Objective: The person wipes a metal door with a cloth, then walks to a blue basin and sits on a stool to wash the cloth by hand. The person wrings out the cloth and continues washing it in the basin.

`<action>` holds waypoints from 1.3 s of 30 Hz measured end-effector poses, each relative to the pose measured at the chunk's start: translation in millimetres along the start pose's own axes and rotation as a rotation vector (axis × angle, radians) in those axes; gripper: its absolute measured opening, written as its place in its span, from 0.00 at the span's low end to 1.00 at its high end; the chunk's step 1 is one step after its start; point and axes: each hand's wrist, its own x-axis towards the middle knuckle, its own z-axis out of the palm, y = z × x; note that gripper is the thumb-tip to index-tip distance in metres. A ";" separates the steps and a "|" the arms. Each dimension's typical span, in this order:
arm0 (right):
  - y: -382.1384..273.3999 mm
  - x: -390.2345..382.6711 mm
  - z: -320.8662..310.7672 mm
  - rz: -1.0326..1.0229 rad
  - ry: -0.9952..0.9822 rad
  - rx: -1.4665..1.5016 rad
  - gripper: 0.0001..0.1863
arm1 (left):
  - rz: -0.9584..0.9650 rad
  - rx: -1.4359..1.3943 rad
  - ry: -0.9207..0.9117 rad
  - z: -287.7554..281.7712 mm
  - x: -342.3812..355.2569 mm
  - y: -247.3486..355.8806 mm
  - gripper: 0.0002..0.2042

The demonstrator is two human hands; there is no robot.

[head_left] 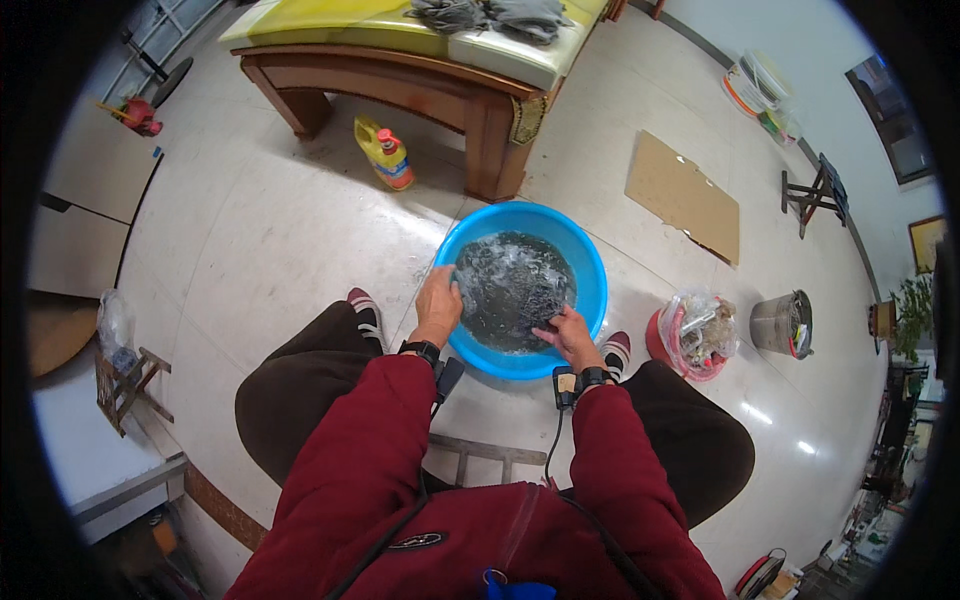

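Note:
A round blue basin (590, 262) stands on the floor between my feet, holding dark, sudsy water. In it, a dark grey wet cloth (540, 292) lies partly under the surface; its exact shape is blurred by the water. At the basin's left side my left hand (438, 303) is closed, fingers curled at the edge of the dark cloth. My right hand (570, 335) reaches over the near right rim, its fingers pinching the cloth's near right part. Both wrists wear black straps with small devices.
Ahead is a wooden table (380, 75) with a grey cloth pile (490, 18) on top. A yellow pump jug (384, 153) stands beneath it. Rightward lie flat cardboard (685, 197), a red bin (658, 338) lined with plastic and a metal bucket (772, 328). A small wooden stool (130, 385) stands left.

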 end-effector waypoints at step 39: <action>50.1 50.5 20.4 -0.930 0.183 -1.779 0.28 | -0.253 -0.190 -0.240 72.8 -9.2 -10.8 0.18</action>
